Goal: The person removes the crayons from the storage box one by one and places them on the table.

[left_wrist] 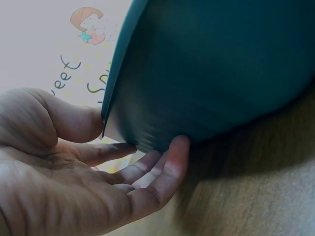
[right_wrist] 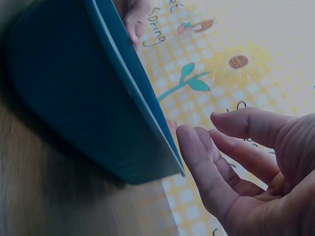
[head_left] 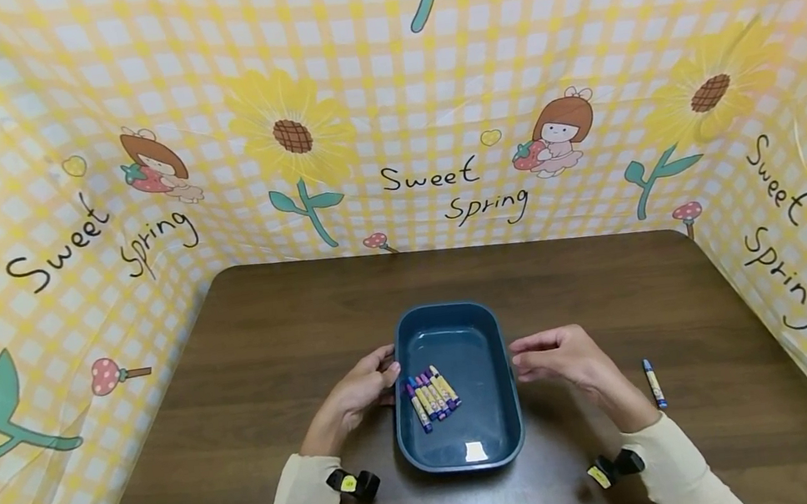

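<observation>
A dark blue rectangular tray (head_left: 485, 393) with rounded corners stands in the middle of the table. Several crayons (head_left: 432, 395) with yellow and purple wrappers lie side by side in its left half. At the tray's left side, my left hand (head_left: 355, 388) grips the rim. In the left wrist view its thumb is on the rim and its fingers (left_wrist: 178, 155) are curled against the outer wall. My right hand (head_left: 568, 358) is beside the opposite rim. In the right wrist view its loosely bent fingers are apart from the tray wall (right_wrist: 74, 98) and hold nothing.
One blue-tipped crayon (head_left: 654, 383) lies on the brown wooden table (head_left: 290, 316), to the right of my right hand. A yellow checked cloth (head_left: 415, 99) with flowers and lettering hangs behind the table and along both sides. Each wrist wears a black camera mount (head_left: 360, 483).
</observation>
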Motion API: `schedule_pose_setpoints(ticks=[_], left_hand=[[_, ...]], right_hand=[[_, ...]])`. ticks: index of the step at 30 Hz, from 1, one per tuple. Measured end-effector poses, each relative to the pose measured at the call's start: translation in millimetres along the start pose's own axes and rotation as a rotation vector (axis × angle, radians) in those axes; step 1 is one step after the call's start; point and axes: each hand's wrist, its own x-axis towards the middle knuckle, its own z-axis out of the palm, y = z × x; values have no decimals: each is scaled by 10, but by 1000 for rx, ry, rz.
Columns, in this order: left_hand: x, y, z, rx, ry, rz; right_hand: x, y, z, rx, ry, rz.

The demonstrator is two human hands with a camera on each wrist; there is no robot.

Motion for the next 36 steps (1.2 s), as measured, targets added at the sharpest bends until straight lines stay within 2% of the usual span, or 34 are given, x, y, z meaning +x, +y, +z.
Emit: schedule_pose_setpoints(ticks=[18, 28, 36], left_hand=[[-16, 30, -6, 8, 9, -4], [-29, -17, 9, 6, -1, -20], [-28, 37, 2, -2, -4, -14]], right_hand=[[189, -108, 381, -63, -24, 39], [253, -35, 512, -67, -83, 68], [339, -26, 596, -91, -109, 62]])
